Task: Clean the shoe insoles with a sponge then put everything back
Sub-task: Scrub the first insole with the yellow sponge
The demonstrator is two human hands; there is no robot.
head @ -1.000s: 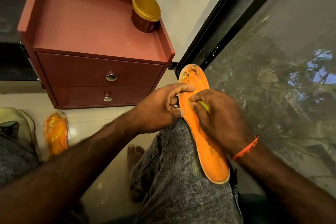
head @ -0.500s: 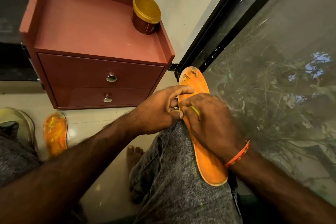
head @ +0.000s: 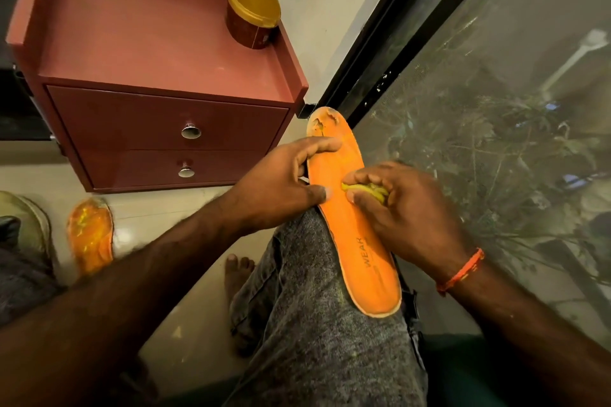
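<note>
Sitting close against the dark window glass [head: 496, 149] on the right, the person had little room on that side; the black frame [head: 390, 43] ran diagonally just beyond the far tip of the orange insole [head: 360, 251]. To the left, pale floor [head: 198, 291] lay open between the knee and the red cabinet [head: 158, 76], whose raised rim fenced a gold-lidded tub [head: 253, 10] at its far right corner.

The insole lay along the grey-trousered thigh [head: 324, 324], its near heel end on the leg, its worn far tip jutting past the knee toward the frame. The left hand [head: 281, 182] pinched the insole's left edge, forefinger stretched across the top surface and thumb pressed at the rim. The right hand [head: 406, 211], an orange thread [head: 463, 271] at its wrist, had its fingers curled tight round a small yellow sponge [head: 367, 190], pressing it on the insole's middle near the right edge; only a sliver of sponge showed between the fingers.

On the floor far to the left lay a second orange insole [head: 91, 235], blurred, just beside a pale shoe [head: 29, 225] at the picture's edge. A bare foot [head: 238, 274] rested on the floor below the knee.
</note>
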